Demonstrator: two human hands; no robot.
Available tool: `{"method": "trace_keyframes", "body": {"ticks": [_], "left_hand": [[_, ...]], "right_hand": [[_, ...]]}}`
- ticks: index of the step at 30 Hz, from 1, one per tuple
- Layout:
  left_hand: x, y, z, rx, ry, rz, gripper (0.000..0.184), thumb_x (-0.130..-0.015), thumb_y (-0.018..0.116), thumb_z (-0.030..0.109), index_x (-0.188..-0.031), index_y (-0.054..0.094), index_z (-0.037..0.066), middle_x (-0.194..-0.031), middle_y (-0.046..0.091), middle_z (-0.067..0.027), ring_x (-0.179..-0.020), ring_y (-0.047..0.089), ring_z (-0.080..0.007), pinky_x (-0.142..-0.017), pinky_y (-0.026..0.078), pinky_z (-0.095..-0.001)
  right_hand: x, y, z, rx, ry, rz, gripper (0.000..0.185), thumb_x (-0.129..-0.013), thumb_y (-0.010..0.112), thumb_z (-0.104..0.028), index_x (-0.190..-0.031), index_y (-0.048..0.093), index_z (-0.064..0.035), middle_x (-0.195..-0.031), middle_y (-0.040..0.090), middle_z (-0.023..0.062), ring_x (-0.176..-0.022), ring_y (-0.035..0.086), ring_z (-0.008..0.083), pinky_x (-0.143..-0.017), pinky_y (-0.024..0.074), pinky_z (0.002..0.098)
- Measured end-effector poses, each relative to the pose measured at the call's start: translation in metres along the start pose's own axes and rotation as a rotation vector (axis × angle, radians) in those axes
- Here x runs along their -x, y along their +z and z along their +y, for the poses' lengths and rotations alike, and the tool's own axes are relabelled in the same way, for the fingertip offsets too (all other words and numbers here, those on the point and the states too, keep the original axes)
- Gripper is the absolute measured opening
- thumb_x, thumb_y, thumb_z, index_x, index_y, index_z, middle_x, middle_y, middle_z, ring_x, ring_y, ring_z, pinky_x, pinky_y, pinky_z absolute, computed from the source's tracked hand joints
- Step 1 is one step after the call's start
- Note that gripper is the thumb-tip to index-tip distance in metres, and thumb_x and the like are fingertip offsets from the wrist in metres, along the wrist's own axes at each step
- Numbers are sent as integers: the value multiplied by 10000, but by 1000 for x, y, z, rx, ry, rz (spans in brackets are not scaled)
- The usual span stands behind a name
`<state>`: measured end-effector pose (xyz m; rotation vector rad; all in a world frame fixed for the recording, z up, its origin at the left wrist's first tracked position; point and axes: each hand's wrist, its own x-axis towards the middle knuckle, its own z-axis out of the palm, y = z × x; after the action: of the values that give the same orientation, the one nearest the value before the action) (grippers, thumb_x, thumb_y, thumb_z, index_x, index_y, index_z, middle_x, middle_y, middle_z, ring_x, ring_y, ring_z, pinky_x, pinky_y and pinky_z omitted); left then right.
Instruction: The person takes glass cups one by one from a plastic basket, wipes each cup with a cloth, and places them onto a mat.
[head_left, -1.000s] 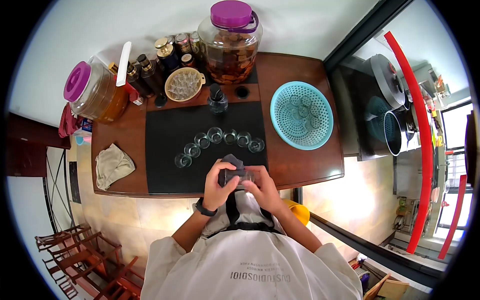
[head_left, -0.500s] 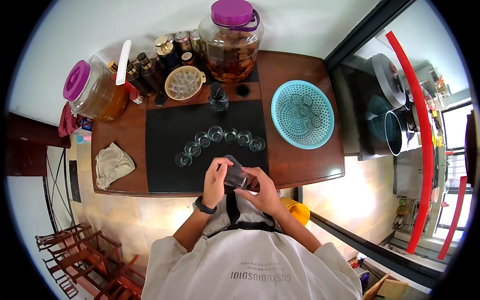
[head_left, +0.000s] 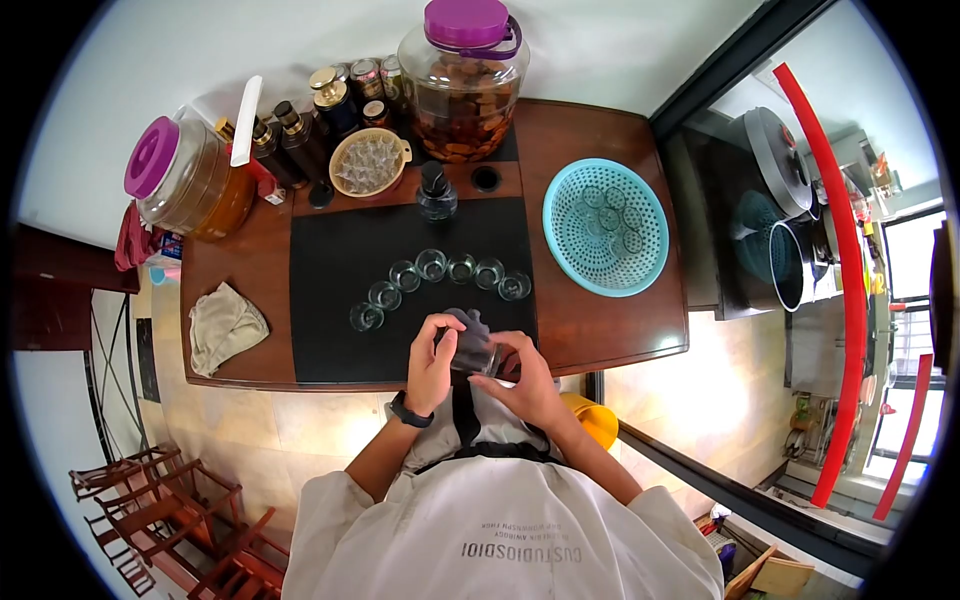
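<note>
Near the table's front edge my left hand [head_left: 432,368] is closed on a dark grey cloth [head_left: 466,322], which lies against a clear glass [head_left: 486,358]. My right hand [head_left: 527,385] grips that glass from the other side. Part of the glass is hidden by fingers and cloth. Beyond my hands, several small clear glasses [head_left: 431,265] form an arc on the black mat [head_left: 330,250]. To the right is a light blue colander [head_left: 560,262] with several more glasses [head_left: 610,216] inside.
A beige cloth [head_left: 226,328] lies at the table's left. Behind the mat stand a small dark bottle [head_left: 436,192], a round basket [head_left: 369,163] of clear items, and a large purple-lidded jar [head_left: 463,95]. Another purple-lidded jar [head_left: 200,180] is at the back left.
The glass and cloth have turned between my hands, and my right-hand fingers have shifted around the glass. The arc of glasses and the colander keep their places on the table.
</note>
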<state>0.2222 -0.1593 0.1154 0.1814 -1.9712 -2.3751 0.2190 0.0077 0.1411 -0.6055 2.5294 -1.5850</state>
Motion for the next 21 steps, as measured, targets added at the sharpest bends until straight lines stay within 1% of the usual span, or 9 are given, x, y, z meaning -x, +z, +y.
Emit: {"method": "trace_keyframes", "body": {"ticks": [2,4,6,8,12,14,16,18,21], "left_hand": [[0,0,-3,-2,57,-17,94,-905,490,48,-965,553,13,-971,562,-70,-912,519,-148,-862,393,-264],[0,1,-5,-5,113,-35,91,-904,489,44,-964,551,15,-964,557,-67,-907,517,-147,-860,391,-261],[1,1,-6,18,127,-22,84,-901,489,36,-957,548,17,-955,555,-64,-902,516,-147,-859,392,-261],[1,-3,-9,3,107,-9,77,-898,491,35,-949,545,17,-957,556,-66,-906,518,-149,-858,393,-265],[-1,0,0,-45,133,8,61,-892,490,26,-929,538,18,-947,552,-65,-912,511,-152,-857,387,-270],[-1,3,0,-16,154,1,59,-889,491,22,-926,537,19,-945,551,-65,-909,510,-151,-852,386,-268],[1,2,-1,9,173,2,56,-886,493,18,-923,535,19,-943,550,-65,-905,509,-151,-847,385,-266],[0,-1,-5,-42,131,23,54,-877,500,11,-917,534,21,-947,552,-70,-903,514,-157,-849,390,-271],[-1,2,0,-55,159,28,48,-873,512,20,-918,530,23,-948,552,-75,-903,517,-162,-848,393,-273]], "right_hand": [[4,2,6,-99,124,-14,551,-823,729,-192,-1225,398,-12,-941,608,86,-769,561,118,-688,472,262],[10,7,28,-602,479,-180,627,-766,778,-209,-1236,412,-15,-970,588,99,-777,579,171,-651,482,283],[8,4,17,-513,409,-166,575,-801,747,-212,-1226,417,-7,-994,597,105,-785,585,165,-658,484,282],[1,-1,4,87,-114,-11,444,-891,653,-230,-1189,429,12,-927,631,106,-740,582,125,-668,480,268],[3,4,5,-163,131,-20,417,-890,655,-211,-1179,446,5,-930,631,104,-739,579,124,-670,481,266],[5,6,21,-639,464,-162,548,-788,756,-159,-1226,453,-28,-981,601,89,-773,581,153,-663,484,272],[6,2,16,-558,416,-162,553,-789,754,-157,-1233,449,-32,-966,598,84,-762,579,159,-660,484,270],[1,-2,6,45,-111,-25,419,-901,634,-164,-1217,423,12,-921,610,77,-768,576,126,-672,497,255],[0,-3,-5,-96,51,-35,406,-896,639,-158,-1210,439,5,-913,593,70,-751,571,124,-685,493,257]]}}
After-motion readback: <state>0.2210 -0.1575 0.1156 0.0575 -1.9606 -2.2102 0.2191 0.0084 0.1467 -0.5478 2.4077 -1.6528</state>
